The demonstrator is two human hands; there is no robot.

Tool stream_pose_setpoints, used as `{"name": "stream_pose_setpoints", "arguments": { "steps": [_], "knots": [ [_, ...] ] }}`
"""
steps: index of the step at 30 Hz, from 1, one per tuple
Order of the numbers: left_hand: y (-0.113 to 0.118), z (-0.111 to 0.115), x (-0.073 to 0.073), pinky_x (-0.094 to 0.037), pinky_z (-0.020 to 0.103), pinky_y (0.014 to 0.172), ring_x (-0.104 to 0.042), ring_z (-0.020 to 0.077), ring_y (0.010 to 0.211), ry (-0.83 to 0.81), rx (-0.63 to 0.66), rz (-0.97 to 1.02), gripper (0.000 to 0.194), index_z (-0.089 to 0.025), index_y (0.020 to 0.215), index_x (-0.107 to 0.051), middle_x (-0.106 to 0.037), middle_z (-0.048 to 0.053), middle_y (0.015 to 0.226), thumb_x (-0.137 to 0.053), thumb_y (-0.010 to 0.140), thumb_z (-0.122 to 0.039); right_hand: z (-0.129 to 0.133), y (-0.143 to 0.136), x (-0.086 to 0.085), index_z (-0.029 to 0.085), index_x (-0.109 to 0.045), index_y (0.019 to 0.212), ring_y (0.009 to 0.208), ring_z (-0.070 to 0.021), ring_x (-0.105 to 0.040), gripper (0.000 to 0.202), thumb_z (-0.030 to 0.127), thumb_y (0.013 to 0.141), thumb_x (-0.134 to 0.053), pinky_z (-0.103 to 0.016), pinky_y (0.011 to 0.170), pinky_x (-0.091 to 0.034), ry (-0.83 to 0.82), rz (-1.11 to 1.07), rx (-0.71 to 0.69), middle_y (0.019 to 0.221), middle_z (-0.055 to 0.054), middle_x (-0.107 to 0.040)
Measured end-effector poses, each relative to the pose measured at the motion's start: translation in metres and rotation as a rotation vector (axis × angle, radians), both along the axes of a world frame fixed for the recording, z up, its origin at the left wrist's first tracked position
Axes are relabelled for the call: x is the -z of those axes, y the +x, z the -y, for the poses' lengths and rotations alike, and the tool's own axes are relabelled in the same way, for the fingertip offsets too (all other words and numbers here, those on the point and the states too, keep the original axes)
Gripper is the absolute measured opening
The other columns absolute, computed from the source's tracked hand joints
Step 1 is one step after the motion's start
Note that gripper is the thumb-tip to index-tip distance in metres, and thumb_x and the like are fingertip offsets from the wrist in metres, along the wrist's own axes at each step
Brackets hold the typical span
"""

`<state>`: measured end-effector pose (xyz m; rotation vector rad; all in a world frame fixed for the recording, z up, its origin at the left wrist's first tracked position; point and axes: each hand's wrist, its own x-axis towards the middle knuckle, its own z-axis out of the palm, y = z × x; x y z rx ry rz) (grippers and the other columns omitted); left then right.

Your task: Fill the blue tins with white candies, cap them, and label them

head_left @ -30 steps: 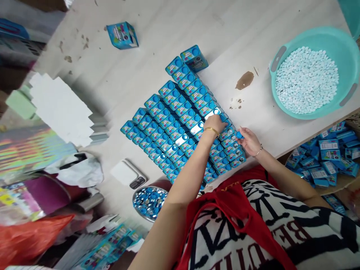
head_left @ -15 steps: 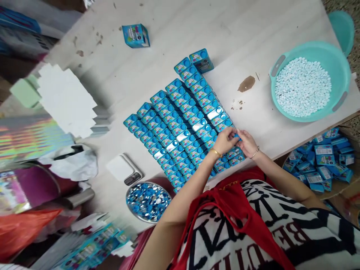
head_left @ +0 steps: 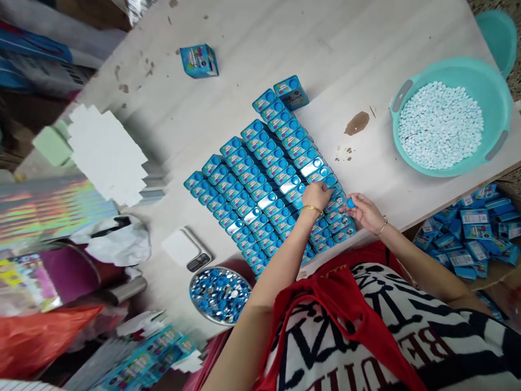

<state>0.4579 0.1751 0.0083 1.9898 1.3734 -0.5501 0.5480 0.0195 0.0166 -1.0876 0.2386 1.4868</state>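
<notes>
Rows of small blue tins [head_left: 260, 176] with printed tops and round blue caps stand close together on the table. Over the right-hand row is my left hand [head_left: 315, 196], its fingers pinched down at a tin's top; whatever they hold is hidden. My right hand [head_left: 367, 213] hovers just beyond that row's right side. It pinches a small round blue cap [head_left: 350, 203] between thumb and fingertips. Below my left fingers, a few tins near the row's end show silvery round openings [head_left: 345, 221]. A metal bowl [head_left: 194, 310] full of blue and silver round caps sits at the lower left.
A turquoise basin [head_left: 499, 103] with pale tablets stands at the right. One blue box [head_left: 199, 61] lies farther back. A white scale [head_left: 179, 247], stacked white cards [head_left: 106, 155] and a green block [head_left: 52, 145] are leftward. Below the table's right edge are piled blue packs [head_left: 474, 231].
My hands were together over the right-hand row and have parted. The left moved slightly left onto a tin; the right drew away to the right, its blue cap now plainly visible.
</notes>
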Motion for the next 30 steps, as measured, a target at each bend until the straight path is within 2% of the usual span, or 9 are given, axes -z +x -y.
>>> {"name": "stream_pose_setpoints", "arguments": {
  "steps": [5, 11, 14, 17, 19, 22, 24, 26, 30],
  "knots": [
    [0.017, -0.010, 0.002, -0.047, 0.033, 0.074, -0.065, 0.0266, 0.089, -0.054, 0.147, -0.174, 0.032, -0.020, 0.070, -0.068, -0.070, 0.011, 0.089, -0.064, 0.078, -0.050, 0.000, 0.000, 0.003, 0.021, -0.059, 0.084, 0.060, -0.0094, -0.055, 0.041, 0.047, 0.064, -0.083, -0.022, 0.050, -0.036, -0.059, 0.014, -0.022, 0.073, 0.002, -0.063],
    [0.011, -0.001, -0.004, -0.047, 0.037, 0.075, -0.065, 0.0305, 0.091, 0.027, 0.141, -0.124, 0.032, -0.018, 0.076, -0.069, -0.070, 0.014, 0.090, -0.060, 0.083, -0.048, -0.006, -0.008, 0.002, 0.021, -0.056, 0.082, 0.059, -0.0092, -0.055, 0.044, 0.049, 0.062, -0.083, -0.022, 0.051, -0.037, -0.079, 0.020, -0.032, 0.069, 0.003, -0.062],
    [-0.006, 0.021, -0.009, -0.047, 0.033, 0.074, -0.064, 0.0235, 0.082, 0.039, 0.075, 0.173, 0.024, -0.019, 0.084, -0.066, -0.067, 0.009, 0.080, -0.057, 0.087, -0.041, -0.005, -0.011, -0.003, 0.022, -0.055, 0.080, 0.058, -0.0082, -0.056, 0.046, 0.050, 0.059, -0.085, -0.022, 0.053, -0.040, -0.081, 0.026, 0.001, 0.067, 0.006, -0.060],
    [-0.027, 0.051, -0.012, -0.047, 0.027, 0.073, -0.059, 0.0155, 0.076, -0.149, -0.010, 0.599, 0.016, -0.019, 0.095, -0.063, -0.064, 0.003, 0.081, -0.059, 0.085, -0.030, 0.002, -0.018, -0.007, 0.021, -0.056, 0.080, 0.055, -0.0076, -0.055, 0.048, 0.053, 0.057, -0.085, -0.021, 0.050, -0.039, -0.082, 0.034, -0.006, 0.067, 0.006, -0.059],
    [-0.039, 0.069, -0.013, -0.047, 0.025, 0.072, -0.057, 0.0128, 0.075, -0.274, -0.099, 0.737, 0.013, -0.017, 0.093, -0.061, -0.062, 0.002, 0.083, -0.060, 0.082, -0.025, 0.008, -0.025, -0.007, 0.021, -0.056, 0.078, 0.053, -0.0076, -0.055, 0.050, 0.055, 0.055, -0.085, -0.021, 0.047, -0.038, -0.094, 0.036, -0.017, 0.065, 0.006, -0.059],
    [-0.047, 0.086, -0.014, -0.045, 0.023, 0.067, -0.052, 0.0107, 0.069, -0.332, -0.251, 0.698, 0.006, -0.017, 0.082, -0.057, -0.058, -0.001, 0.076, -0.059, 0.079, -0.021, 0.015, -0.038, -0.006, 0.021, -0.054, 0.077, 0.049, -0.0079, -0.054, 0.053, 0.058, 0.053, -0.084, -0.021, 0.044, -0.035, -0.127, 0.042, -0.018, 0.060, 0.006, -0.057],
    [-0.047, 0.087, -0.016, -0.043, 0.022, 0.063, -0.049, 0.0102, 0.064, -0.349, -0.274, 0.637, 0.007, -0.017, 0.077, -0.054, -0.055, -0.002, 0.070, -0.060, 0.078, -0.021, 0.018, -0.041, -0.004, 0.021, -0.052, 0.079, 0.047, -0.0080, -0.054, 0.055, 0.059, 0.054, -0.083, -0.020, 0.042, -0.033, -0.146, 0.055, 0.001, 0.058, 0.007, -0.056],
    [-0.043, 0.081, -0.018, -0.041, 0.023, 0.061, -0.048, 0.0106, 0.062, -0.317, -0.235, 0.597, 0.009, -0.018, 0.074, -0.052, -0.053, -0.003, 0.067, -0.060, 0.078, -0.021, 0.018, -0.040, -0.002, 0.023, -0.050, 0.083, 0.047, -0.0080, -0.054, 0.056, 0.059, 0.055, -0.082, -0.020, 0.042, -0.032, -0.156, 0.077, 0.035, 0.058, 0.008, -0.056],
    [-0.026, 0.060, -0.021, -0.041, 0.026, 0.067, -0.056, 0.0158, 0.071, 0.012, -0.083, 0.399, 0.004, -0.020, 0.079, -0.053, -0.060, 0.001, 0.074, -0.055, 0.084, -0.021, 0.017, -0.024, -0.001, 0.023, -0.050, 0.083, 0.049, -0.0074, -0.053, 0.054, 0.060, 0.059, -0.080, -0.020, 0.042, -0.031, -0.168, 0.125, 0.084, 0.064, 0.005, -0.061]
  ]
}}
